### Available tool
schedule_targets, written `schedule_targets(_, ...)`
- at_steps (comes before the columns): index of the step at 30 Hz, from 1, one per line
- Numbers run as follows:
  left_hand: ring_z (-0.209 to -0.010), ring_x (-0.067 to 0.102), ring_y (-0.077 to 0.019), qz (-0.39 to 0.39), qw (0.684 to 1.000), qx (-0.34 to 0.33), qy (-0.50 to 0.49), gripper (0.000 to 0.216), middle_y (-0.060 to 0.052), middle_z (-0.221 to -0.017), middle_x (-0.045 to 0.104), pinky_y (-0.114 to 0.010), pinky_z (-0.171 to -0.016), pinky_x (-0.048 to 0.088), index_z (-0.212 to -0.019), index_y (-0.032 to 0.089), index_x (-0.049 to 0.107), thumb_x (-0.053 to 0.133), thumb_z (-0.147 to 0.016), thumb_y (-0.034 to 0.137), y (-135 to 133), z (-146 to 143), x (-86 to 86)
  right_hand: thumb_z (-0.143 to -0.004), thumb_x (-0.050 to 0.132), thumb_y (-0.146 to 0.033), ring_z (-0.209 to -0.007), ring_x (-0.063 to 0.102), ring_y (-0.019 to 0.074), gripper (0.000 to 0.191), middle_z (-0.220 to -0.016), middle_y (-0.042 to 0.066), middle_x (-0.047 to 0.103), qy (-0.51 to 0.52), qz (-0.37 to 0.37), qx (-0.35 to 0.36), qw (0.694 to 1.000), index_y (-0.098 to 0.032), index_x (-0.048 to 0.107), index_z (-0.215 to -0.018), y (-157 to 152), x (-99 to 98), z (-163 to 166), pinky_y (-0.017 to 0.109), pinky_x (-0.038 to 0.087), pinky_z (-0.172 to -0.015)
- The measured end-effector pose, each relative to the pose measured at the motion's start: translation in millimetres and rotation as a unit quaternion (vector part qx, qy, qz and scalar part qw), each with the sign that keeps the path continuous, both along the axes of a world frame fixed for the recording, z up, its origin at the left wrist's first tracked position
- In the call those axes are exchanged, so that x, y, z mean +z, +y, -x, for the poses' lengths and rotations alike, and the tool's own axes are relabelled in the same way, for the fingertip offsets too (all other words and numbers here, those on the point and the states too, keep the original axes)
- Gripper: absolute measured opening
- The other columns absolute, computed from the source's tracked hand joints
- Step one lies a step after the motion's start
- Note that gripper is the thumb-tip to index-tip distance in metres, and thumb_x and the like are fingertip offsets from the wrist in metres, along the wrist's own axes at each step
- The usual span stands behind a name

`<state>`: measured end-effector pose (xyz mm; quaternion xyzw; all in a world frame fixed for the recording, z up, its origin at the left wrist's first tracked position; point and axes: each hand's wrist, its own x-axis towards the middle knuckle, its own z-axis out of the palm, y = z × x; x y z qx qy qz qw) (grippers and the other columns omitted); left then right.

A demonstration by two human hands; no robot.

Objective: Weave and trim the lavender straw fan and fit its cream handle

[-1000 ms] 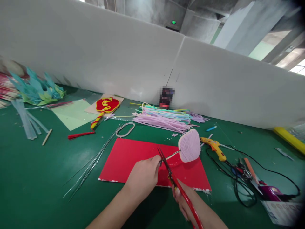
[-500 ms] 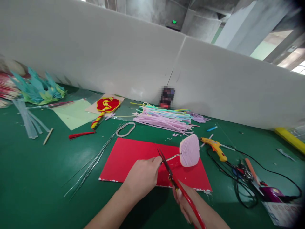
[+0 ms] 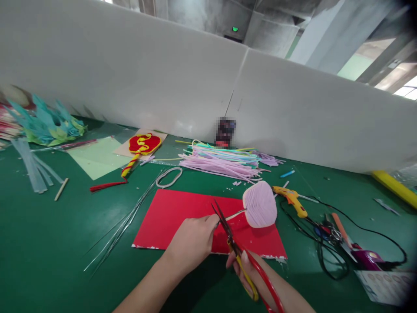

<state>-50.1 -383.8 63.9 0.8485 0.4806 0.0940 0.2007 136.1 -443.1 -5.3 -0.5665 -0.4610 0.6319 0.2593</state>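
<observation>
My left hand is closed in a pinch on the thin stem of a lilac fan-shaped piece with pale edging and ridged rows. That piece is held over a red board, its flat side facing me. My right hand grips scissors with red and yellow handles. Their dark blades stand apart, pointing up and left beside my left fingertips, near the stem. Whether the blades touch the stem cannot be made out.
Behind the board lie lilac and mint pipe cleaners and a white loop. A yellow glue gun with a black cord is right. A red-yellow fan and thin wires are left. A white partition stands behind.
The scissors' handles have spread and the blades have parted further. The lilac piece has turned a little and shows more of its face. The view has shifted slightly.
</observation>
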Motion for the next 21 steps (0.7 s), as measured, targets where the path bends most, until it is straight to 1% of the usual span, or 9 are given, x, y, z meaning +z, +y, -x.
schedule_targets(3,-0.072,0.064,-0.0184,0.011,1.000,-0.003,-0.001,0.021,-0.004,-0.084,0.068,-0.025,-0.052,0.035,-0.091,0.022,0.052,0.032,-0.088,0.020,-0.7,-1.2,1.5,-0.049,0.025,-0.091,-0.033,0.034,0.0061,0.085,-0.051,-0.004,0.042,0.006,0.017,0.013,1.000,-0.016,0.058,-0.072,1.1,7.7,-1.3,0.022,0.023,-0.034)
schedule_targets(5,-0.070,0.063,-0.0183,0.005,1.000,-0.005,-0.005,0.021,-0.003,-0.082,0.068,-0.025,-0.051,0.033,-0.090,0.022,0.052,0.031,-0.088,0.020,-1.0,-1.6,0.4,-0.051,0.028,-0.089,-0.035,0.035,0.0061,0.082,-0.051,-0.003,0.043,0.001,0.010,0.006,1.000,-0.015,0.059,-0.070,2.6,12.9,-0.3,0.022,0.024,-0.035)
schedule_targets(7,-0.067,0.063,-0.0182,-0.003,1.000,-0.006,-0.014,0.020,-0.003,-0.080,0.068,-0.025,-0.050,0.031,-0.090,0.023,0.052,0.032,-0.088,0.019,-1.2,-1.7,-1.8,-0.056,0.036,-0.085,-0.039,0.039,0.0069,0.075,-0.053,-0.002,0.046,-0.003,0.004,0.007,1.000,-0.015,0.060,-0.070,3.3,18.8,0.4,0.022,0.027,-0.038)
schedule_targets(10,-0.066,0.062,-0.0175,-0.007,1.000,-0.002,-0.028,0.019,-0.002,-0.078,0.067,-0.025,-0.050,0.029,-0.090,0.023,0.052,0.034,-0.087,0.016,-1.4,-1.8,-4.9,-0.067,0.045,-0.073,-0.048,0.049,0.0104,0.060,-0.059,0.000,0.053,-0.011,0.028,0.013,0.999,-0.016,0.062,-0.073,1.5,28.1,-0.8,0.023,0.036,-0.045)
schedule_targets(12,-0.066,0.062,-0.0171,-0.005,0.999,0.000,-0.038,0.019,-0.001,-0.078,0.067,-0.025,-0.050,0.029,-0.090,0.023,0.052,0.035,-0.086,0.015,-1.5,-1.9,-6.1,-0.076,0.045,-0.063,-0.057,0.056,0.0137,0.050,-0.068,0.002,0.059,-0.017,0.052,0.012,0.998,-0.016,0.063,-0.080,-1.0,32.4,-2.5,0.025,0.043,-0.052)
schedule_targets(13,-0.067,0.062,-0.0170,-0.004,0.999,0.000,-0.042,0.019,-0.002,-0.078,0.067,-0.025,-0.050,0.029,-0.089,0.023,0.052,0.034,-0.087,0.015,-1.5,-1.8,-6.4,-0.081,0.045,-0.055,-0.065,0.059,0.0154,0.043,-0.078,0.003,0.061,-0.019,0.060,0.012,0.998,-0.017,0.062,-0.087,-2.1,33.5,-3.1,0.027,0.046,-0.058)
schedule_targets(15,-0.066,0.061,-0.0168,-0.002,0.999,0.000,-0.050,0.019,-0.002,-0.078,0.067,-0.024,-0.050,0.029,-0.088,0.022,0.051,0.034,-0.087,0.016,-1.5,-1.4,-6.7,-0.086,0.048,-0.040,-0.083,0.060,0.0183,0.030,-0.100,0.005,0.060,-0.023,0.068,0.012,0.997,-0.017,0.058,-0.102,-3.4,33.1,-3.4,0.034,0.050,-0.070)
schedule_targets(17,-0.066,0.061,-0.0169,-0.001,0.999,0.000,-0.054,0.018,-0.002,-0.077,0.067,-0.024,-0.050,0.029,-0.087,0.022,0.051,0.034,-0.088,0.017,-1.4,-0.9,-6.9,-0.087,0.051,-0.031,-0.094,0.057,0.0195,0.029,-0.114,0.007,0.055,-0.030,0.078,0.012,0.996,-0.017,0.052,-0.112,-3.5,30.1,-1.6,0.039,0.049,-0.079)
schedule_targets(21,-0.065,0.061,-0.0168,0.006,0.998,0.004,-0.058,0.018,-0.002,-0.077,0.066,-0.024,-0.050,0.029,-0.086,0.022,0.051,0.033,-0.088,0.018,-1.1,-0.2,-7.7,-0.087,0.050,-0.032,-0.094,0.057,0.0199,0.026,-0.113,0.005,0.056,-0.051,0.102,0.014,0.993,-0.019,0.055,-0.109,-2.3,20.5,7.1,0.037,0.049,-0.078)
